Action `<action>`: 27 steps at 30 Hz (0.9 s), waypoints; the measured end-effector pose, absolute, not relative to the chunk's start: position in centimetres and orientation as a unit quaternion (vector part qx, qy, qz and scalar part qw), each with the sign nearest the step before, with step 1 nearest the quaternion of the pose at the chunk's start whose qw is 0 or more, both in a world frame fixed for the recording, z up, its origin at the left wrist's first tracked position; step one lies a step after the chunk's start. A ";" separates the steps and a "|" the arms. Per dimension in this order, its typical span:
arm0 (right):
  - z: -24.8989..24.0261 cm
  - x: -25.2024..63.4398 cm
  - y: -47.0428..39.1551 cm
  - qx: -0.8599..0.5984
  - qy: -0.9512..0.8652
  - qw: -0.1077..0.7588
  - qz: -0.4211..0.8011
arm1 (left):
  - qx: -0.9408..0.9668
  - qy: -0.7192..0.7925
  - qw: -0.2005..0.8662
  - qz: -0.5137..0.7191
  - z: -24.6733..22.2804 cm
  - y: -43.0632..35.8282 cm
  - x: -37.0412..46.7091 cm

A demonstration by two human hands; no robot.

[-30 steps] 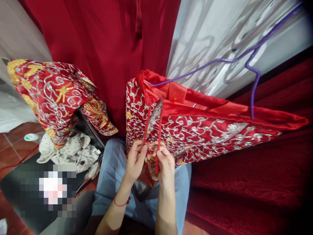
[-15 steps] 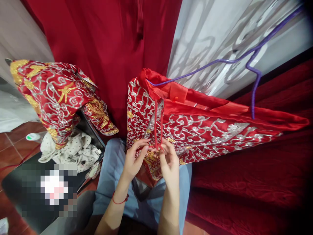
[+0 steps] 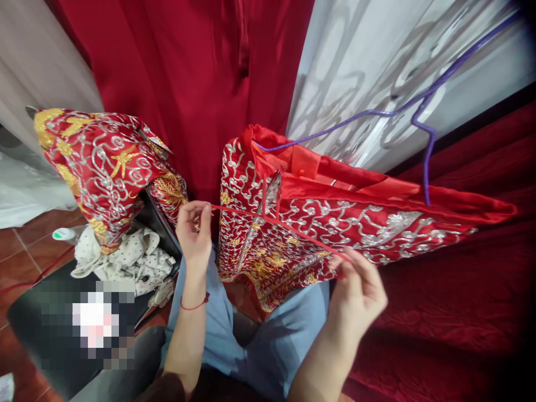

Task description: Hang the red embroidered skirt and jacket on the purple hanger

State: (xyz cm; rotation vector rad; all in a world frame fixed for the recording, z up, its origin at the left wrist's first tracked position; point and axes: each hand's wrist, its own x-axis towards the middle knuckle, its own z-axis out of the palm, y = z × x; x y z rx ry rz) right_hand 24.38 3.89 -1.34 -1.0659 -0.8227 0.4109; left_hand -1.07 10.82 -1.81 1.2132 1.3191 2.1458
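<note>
1. With the fingers of the left hand (image 3: 195, 231), pinching one end of a red cord (image 3: 310, 238) between thumb and forefinger; with those of the right hand (image 3: 358, 287), gripping the other end, exact fingertip contact too small to tell.
2. Pulling both ends apart, left and right, across the front of a red embroidered garment (image 3: 251, 251). Probably drawing a crossing or knot snug, just below the slit in the waistband (image 3: 360, 192); too small to tell which.
3. From here, calling for a secure pinch at both ends and an even pull, without dragging the waistband sideways or letting the crossing slacken.
4. Holding the left hand farther off, forearm rising nearly straight from the near side, with a thin red bracelet (image 3: 192, 309) around the wrist. Reaching with the right hand from the near right, forearm slanted, fingers turned inward to the cord.
5. As for the garment, hanging in the middle and to the right, on a purple hanger (image 3: 426, 167), with lower folds close to the blue trousers (image 3: 293, 329).
6. At the left, draped beside the spotted cloth (image 3: 121, 257): another embroidered garment (image 3: 109, 167).
</note>
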 end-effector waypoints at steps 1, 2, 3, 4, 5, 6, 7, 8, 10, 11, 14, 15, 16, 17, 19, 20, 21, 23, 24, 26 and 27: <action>-1.0 25.3 4.1 -0.477 -0.343 0.794 0.154 | 0.414 0.453 0.146 0.776 -1.2 11.4 -1.5; -0.6 26.1 4.4 -0.470 -0.314 0.816 0.124 | 0.400 0.443 0.121 0.793 -0.6 11.9 -1.8; -0.4 26.7 4.6 -0.471 -0.294 0.826 0.099 | 0.390 0.435 0.099 0.805 -0.1 12.2 -2.0; -0.2 27.1 4.7 -0.482 -0.290 0.823 0.080 | 0.387 0.432 0.084 0.810 0.4 12.4 -2.1; -0.1 27.2 4.8 -0.500 -0.304 0.808 0.070 | 0.397 0.432 0.078 0.806 0.8 12.5 -2.0; -0.1 27.1 4.9 -0.518 -0.334 0.784 0.070 | 0.420 0.436 0.079 0.792 1.1 12.5 -1.8; 0.0 26.8 5.0 -0.532 -0.376 0.754 0.084 | 0.454 0.443 0.083 0.769 1.5 12.4 -1.5; 0.1 26.2 5.1 -0.538 -0.426 0.719 0.108 | 0.491 0.451 0.086 0.740 1.9 12.3 -1.2; 0.6 24.9 5.6 -0.528 -0.521 0.654 0.151 | 0.565 0.460 0.088 0.679 3.0 12.1 -0.3; 1.2 24.2 6.0 -0.517 -0.559 0.628 0.157 | 0.598 0.457 0.085 0.653 3.6 12.1 0.2; 3.6 22.3 7.7 -0.491 -0.650 0.569 0.114 | 0.684 0.420 0.068 0.593 5.7 12.4 1.5; 4.5 21.8 8.4 -0.480 -0.674 0.554 0.096 | 0.704 0.407 0.059 0.578 6.3 12.7 2.0; 5.5 21.3 9.0 -0.469 -0.693 0.541 0.081 | 0.720 0.398 0.051 0.566 6.9 13.0 2.4; 6.5 21.0 9.7 -0.457 -0.709 0.533 0.069 | 0.732 0.392 0.046 0.555 7.4 13.4 2.7; 8.0 20.4 10.7 -0.431 -0.733 0.524 0.053 | 0.744 0.386 0.044 0.544 8.0 14.2 3.4; 8.5 20.1 11.1 -0.419 -0.742 0.521 0.046 | 0.746 0.384 0.049 0.543 8.2 14.6 3.6; 8.8 19.9 11.3 -0.410 -0.750 0.518 0.042 | 0.744 0.383 0.057 0.545 8.2 15.0 3.9; 8.8 19.4 11.5 -0.400 -0.755 0.519 0.038 | 0.731 0.381 0.082 0.560 8.1 15.5 4.2; 8.7 19.1 11.4 -0.400 -0.751 0.525 0.036 | 0.725 0.377 0.100 0.569 8.0 15.7 4.3; 8.1 18.5 11.3 -0.407 -0.736 0.540 0.030 | 0.717 0.360 0.143 0.580 7.8 15.9 4.6; 7.9 18.2 11.3 -0.414 -0.727 0.547 0.025 | 0.716 0.349 0.164 0.582 7.7 15.9 4.6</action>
